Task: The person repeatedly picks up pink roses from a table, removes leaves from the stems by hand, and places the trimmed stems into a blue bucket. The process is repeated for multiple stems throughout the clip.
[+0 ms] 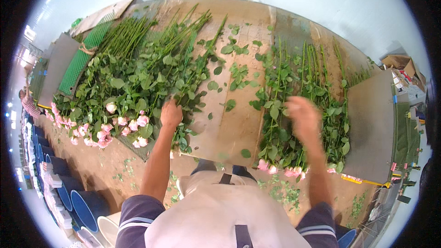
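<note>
My left hand [171, 113] is at the right edge of a large heap of cut pink roses [117, 86], fingers curled among the leaves. Whether it grips a stem is hidden. Beside it a single long rose stem [217, 36] slants away up the table. My right hand [303, 115], blurred, is over a smaller row of roses [277, 110] on the right; its fingers are too smeared to show any hold. Blooms [103, 134] point towards me in both groups, and bare stem ends [129, 36] point to the far side.
Loose leaves [237, 75] litter the worktable [220, 131] between the groups. A green mesh roll [84, 57] and a grey panel [57, 70] border the left; another grey panel [370, 127] borders the right. Blue buckets [88, 210] line the floor at left. A person [30, 105] is far left.
</note>
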Available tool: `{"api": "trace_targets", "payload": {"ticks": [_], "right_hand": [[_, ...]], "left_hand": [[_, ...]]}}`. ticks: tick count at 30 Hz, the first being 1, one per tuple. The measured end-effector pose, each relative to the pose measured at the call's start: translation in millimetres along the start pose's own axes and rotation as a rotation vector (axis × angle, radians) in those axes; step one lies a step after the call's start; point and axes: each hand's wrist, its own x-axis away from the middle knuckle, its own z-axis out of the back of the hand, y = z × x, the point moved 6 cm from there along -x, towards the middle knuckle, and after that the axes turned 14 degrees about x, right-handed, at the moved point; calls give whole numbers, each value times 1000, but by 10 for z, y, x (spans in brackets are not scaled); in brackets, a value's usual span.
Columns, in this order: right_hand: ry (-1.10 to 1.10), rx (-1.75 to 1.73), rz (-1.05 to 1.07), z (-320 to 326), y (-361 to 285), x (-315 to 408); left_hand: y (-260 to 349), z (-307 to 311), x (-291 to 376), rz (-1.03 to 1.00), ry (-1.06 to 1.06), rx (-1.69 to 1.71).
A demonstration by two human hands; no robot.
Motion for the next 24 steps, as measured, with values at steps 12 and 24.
{"api": "trace_targets", "payload": {"ticks": [12,24], "right_hand": [[-388,-638,-565,-4160,-228,-634],[28,53,-677,-2240,132,-785]], "left_hand": [[-89,-102,-337,-90,-432,440],[291,-123,-25,186,-464,1088]]}}
